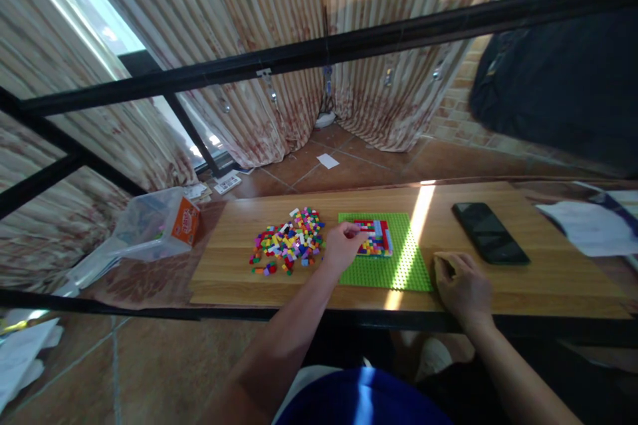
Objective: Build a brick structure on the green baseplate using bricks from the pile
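Many bricks (289,242) litter a wooden board (548,282) before striped curtains (239,33).

No readable words anywhere; perhaps only blurry white letters on the orange label (188,226) of the clear box (147,220).

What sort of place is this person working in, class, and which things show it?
Probably a room in a home, not a workshop: long striped beige curtains hang to a reddish tiled floor, and a light wooden tabletop holds a pile of small coloured plastic bricks and a black smartphone.
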`<state>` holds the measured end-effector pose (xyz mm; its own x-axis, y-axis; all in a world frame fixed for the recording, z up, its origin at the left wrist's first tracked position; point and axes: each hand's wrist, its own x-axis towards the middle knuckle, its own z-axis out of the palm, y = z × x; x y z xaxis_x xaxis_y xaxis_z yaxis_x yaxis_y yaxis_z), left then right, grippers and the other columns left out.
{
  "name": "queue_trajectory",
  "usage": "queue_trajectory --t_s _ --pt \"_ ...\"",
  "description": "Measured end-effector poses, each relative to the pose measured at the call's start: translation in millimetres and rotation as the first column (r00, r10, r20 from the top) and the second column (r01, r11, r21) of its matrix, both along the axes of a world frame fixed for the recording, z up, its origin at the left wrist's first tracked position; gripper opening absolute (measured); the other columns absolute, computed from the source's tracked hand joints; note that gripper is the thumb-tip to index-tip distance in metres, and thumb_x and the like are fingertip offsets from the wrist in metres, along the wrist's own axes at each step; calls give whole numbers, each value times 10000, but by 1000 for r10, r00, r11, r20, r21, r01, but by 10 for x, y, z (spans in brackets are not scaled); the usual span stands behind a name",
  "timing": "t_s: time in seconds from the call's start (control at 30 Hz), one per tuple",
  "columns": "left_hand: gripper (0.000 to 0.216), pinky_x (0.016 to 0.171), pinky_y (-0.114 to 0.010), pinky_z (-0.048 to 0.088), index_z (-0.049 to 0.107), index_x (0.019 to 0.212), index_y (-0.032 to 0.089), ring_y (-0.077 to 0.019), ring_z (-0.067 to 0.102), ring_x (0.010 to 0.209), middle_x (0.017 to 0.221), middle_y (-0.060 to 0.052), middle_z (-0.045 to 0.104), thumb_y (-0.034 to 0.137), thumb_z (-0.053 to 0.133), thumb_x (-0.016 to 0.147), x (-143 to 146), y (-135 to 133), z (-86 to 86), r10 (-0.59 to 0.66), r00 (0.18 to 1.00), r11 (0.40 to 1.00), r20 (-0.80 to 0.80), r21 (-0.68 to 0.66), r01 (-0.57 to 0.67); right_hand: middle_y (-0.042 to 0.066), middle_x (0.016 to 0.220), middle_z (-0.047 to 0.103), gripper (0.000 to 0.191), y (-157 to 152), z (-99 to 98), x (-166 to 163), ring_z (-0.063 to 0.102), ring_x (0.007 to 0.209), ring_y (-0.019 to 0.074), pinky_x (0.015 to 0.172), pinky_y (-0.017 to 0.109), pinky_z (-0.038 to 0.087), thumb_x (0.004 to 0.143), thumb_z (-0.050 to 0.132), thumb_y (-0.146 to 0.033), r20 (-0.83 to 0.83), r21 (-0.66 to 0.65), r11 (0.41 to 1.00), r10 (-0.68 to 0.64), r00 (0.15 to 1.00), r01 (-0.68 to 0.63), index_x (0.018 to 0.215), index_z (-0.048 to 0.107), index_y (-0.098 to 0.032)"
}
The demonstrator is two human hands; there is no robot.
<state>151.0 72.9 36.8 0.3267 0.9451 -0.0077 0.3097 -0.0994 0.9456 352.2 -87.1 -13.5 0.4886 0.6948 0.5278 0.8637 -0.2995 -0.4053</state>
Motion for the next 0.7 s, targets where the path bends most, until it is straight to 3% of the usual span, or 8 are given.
queue_trajectory --t_s 0.13,0.33,0.5,0.6,0.7 --pt "198 576 -225 423 681 770 160 -114 556 554 592 19 603 300 565 850 -296 70 40 34 999 999 39 9 -35 95 905 696 247 -8 -10 9 643 790 224 675 327 474 872 511 -321 -2 -13 1000 -6 1000 6 890 709 -175" --pt "176 578 -211 430 699 798 161 -117 561 579 626 19 627 301 593 811 -1043 225 64 161 987 983 -1 85 -160 98 931 700 279 -35 -33 29 653 786 243 651 339 469 866 494 -355 11 -28 1000 -2 1000 2 918 707 -181" --pt "179 637 -213 462 704 873 164 -130 618 672 741 -6 688 213 533 845 -1586 330 66 362 898 927 -250 200 -318 105 939 699 260 -67 -45 58 657 777 274 636 384 474 861 490 -380 37 -34 999 -7 999 9 908 694 -226" --pt "199 696 -236 482 703 934 168 -145 636 736 815 -30 706 155 522 850 -1773 398 80 412 824 906 -388 268 -327 108 947 691 252 -74 -60 80 656 780 303 629 425 477 854 481 -411 40 -54 998 -17 999 19 910 680 -267" --pt "221 773 -275 491 717 954 177 -172 636 811 886 -52 707 109 555 820 -1813 461 101 400 809 910 -430 293 -294 108 947 686 257 -74 -68 89 661 801 318 640 441 487 857 460 -432 47 -57 998 -19 999 21 886 666 -281"
